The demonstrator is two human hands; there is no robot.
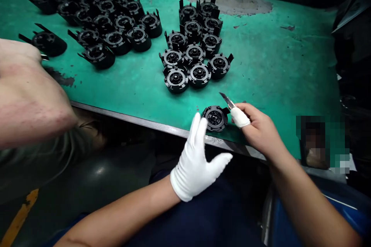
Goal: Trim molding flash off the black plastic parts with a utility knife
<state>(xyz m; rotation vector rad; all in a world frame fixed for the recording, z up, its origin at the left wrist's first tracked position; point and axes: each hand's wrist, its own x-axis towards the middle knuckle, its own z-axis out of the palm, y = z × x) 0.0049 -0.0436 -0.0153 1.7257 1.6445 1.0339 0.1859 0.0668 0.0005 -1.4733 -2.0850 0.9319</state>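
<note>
My left hand (197,160) wears a white glove; its fingers are stretched out, the fingertips touching the near side of a round black plastic part (215,117) that lies on the green mat (284,69) by the table's front edge. My right hand (257,125) is closed round a small knife (227,100), whose blade points up and left just above that part. A white bandage wraps the right forefinger.
A cluster of several black round parts (194,52) sits in the mat's middle. A larger group (101,11) fills the far left. Another person's bare arm (26,92) reaches in at the left edge. The metal table edge (130,117) runs along the front.
</note>
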